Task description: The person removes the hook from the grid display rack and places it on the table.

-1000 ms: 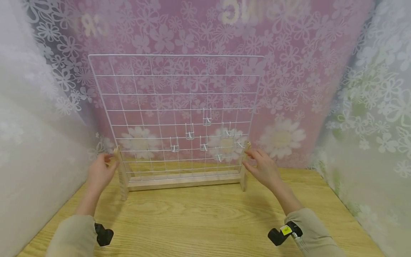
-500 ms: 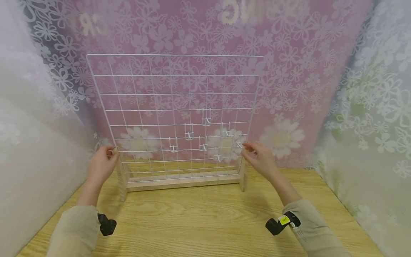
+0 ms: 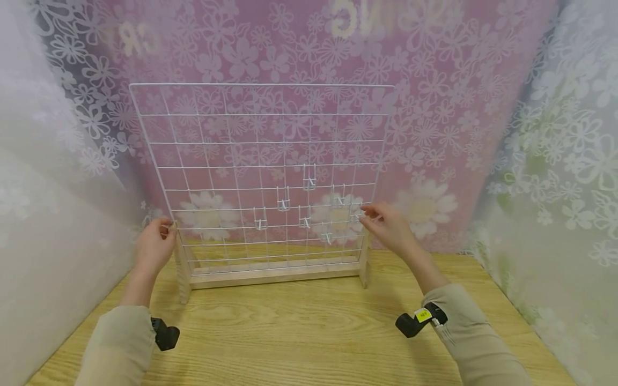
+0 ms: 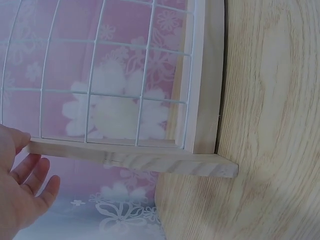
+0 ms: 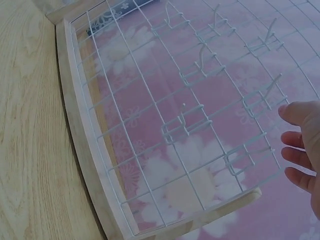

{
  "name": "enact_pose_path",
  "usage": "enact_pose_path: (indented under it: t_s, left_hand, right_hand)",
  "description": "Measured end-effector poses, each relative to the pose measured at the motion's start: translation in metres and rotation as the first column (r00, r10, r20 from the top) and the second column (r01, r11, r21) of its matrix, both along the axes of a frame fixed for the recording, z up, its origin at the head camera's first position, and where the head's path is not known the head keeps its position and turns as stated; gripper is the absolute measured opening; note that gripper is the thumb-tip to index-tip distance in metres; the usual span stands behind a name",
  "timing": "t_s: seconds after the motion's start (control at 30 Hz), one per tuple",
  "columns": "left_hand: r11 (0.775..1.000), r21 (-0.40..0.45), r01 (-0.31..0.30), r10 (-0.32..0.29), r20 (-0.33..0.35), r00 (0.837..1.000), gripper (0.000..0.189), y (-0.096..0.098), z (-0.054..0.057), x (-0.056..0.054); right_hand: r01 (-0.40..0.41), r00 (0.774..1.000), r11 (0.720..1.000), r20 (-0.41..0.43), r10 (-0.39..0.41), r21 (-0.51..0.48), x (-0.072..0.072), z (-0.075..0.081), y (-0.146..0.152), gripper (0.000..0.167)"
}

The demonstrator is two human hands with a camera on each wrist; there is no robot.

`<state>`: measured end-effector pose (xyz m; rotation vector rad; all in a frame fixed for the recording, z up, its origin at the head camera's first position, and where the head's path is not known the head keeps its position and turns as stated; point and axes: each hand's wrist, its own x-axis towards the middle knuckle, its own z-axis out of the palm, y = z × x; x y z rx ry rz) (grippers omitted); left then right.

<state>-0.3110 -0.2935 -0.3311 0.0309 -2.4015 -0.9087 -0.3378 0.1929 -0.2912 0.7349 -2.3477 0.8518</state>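
A white wire grid panel (image 3: 270,145) stands upright in a wooden stand (image 3: 275,274). Several white wire hooks (image 3: 309,183) hang on its lower right half. My left hand (image 3: 156,244) is at the top of the stand's left post (image 4: 125,155); in the left wrist view one fingertip touches the post's end and the other fingers lie below it, loosely bent. Beside the panel's right edge is my right hand (image 3: 391,228), fingers relaxed and holding nothing. In the right wrist view its foremost fingertip (image 5: 285,110) is close to the wire edge; whether it touches cannot be told.
The stand is on a wood-grain table (image 3: 289,332). A pink flowered backdrop (image 3: 434,134) rises behind the panel, with pale flowered walls (image 3: 569,225) on both sides. Black cameras (image 3: 410,324) are strapped to both wrists.
My right hand has moved up and left along the panel's right edge, off the right post. My left hand has shifted slightly up at the left post. The panel stays nearly in place.
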Motion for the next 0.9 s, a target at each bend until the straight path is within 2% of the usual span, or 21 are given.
enact_pose_path:
  t_s: [0.17, 0.3, 0.43, 0.67, 0.9]
  left_hand:
    - [0.996, 0.081, -0.027, 0.026, 0.015, 1.000, 0.031, 0.005, -0.001, -0.002]
    - [0.987, 0.145, -0.061, 0.062, 0.001, 0.998, 0.031, 0.009, -0.002, -0.002]
    - [0.982, 0.168, -0.085, 0.087, -0.007, 0.996, 0.030, 0.011, -0.003, -0.002]
    - [0.989, 0.122, -0.084, 0.088, -0.030, 0.996, 0.029, 0.010, -0.005, -0.003]
    - [0.995, 0.057, -0.083, 0.085, -0.026, 0.996, 0.023, 0.011, 0.004, -0.003]
  right_hand:
    - [0.009, 1.000, 1.000, 0.000, -0.009, 0.020, 0.000, 0.004, -0.003, 0.026]
    - [0.019, 1.000, 0.999, 0.001, -0.019, 0.039, 0.000, 0.007, -0.003, 0.027]
    - [0.020, 1.000, 0.999, 0.007, -0.020, 0.041, -0.002, 0.010, -0.004, 0.026]
    - [0.013, 0.999, 1.000, 0.037, -0.014, 0.029, -0.006, 0.017, -0.004, 0.027]
    - [0.000, 0.996, 0.997, 0.088, -0.007, 0.077, -0.008, 0.024, -0.007, 0.031]
